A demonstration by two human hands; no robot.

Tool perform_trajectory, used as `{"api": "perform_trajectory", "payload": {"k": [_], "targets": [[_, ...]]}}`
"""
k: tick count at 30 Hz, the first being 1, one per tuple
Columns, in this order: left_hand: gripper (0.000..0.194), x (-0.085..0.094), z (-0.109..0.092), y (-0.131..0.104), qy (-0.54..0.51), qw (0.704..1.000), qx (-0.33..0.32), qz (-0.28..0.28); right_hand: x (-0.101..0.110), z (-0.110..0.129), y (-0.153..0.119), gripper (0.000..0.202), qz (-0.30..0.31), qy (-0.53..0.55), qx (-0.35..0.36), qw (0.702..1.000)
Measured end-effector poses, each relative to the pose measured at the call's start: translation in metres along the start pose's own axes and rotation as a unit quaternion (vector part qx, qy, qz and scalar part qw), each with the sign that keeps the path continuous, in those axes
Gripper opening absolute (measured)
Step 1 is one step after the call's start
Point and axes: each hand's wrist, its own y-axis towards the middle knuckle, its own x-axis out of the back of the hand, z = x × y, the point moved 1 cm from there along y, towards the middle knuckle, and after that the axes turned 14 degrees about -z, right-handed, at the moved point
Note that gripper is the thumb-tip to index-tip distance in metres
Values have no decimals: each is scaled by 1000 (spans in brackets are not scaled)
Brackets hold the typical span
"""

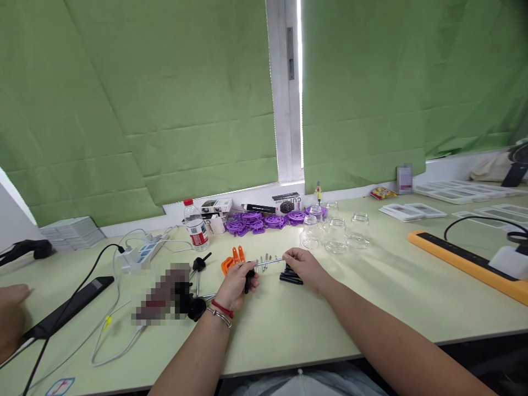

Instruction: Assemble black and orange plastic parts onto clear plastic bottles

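Note:
My left hand [236, 283], with a red cord and a silver bangle at the wrist, is closed around a small black part [248, 281]. A thin metal rod [269, 263] reaches from that part across to my right hand [303, 265], whose fingertips pinch its far end. I cannot tell whether rod and black part are joined. Just behind the rod lie several short metal rods [264, 263] on the table. Several black cylindrical pieces [291, 279] lie beside and partly under my right hand. Orange plastic parts [227, 265] are just behind my left hand.
Purple plastic rings [274, 221], a red-capped bottle [197, 226] and upturned clear glasses [336, 236] stand at the back. Black-tipped metal parts [198, 308] and cables [117, 308] lie left. An orange power strip [466, 264] is right. Another person's hand [12, 313] shows at far left.

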Motion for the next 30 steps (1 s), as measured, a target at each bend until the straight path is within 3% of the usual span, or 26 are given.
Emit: {"api": "perform_trajectory", "payload": {"k": [4,11,19,30], "targets": [[19,0,1,0,-18,999,33,18,-1,-4,2,21,7,23,33,999],[19,0,1,0,-16,999,32,20,0,-12,5,33,2,-14,-5,1000],[21,-1,-1,-2,-14,999,33,22,-1,-7,3,22,14,30,29,999],[21,-1,-1,-3,-11,999,34,19,1,-5,2,31,10,1,1,1000]]}}
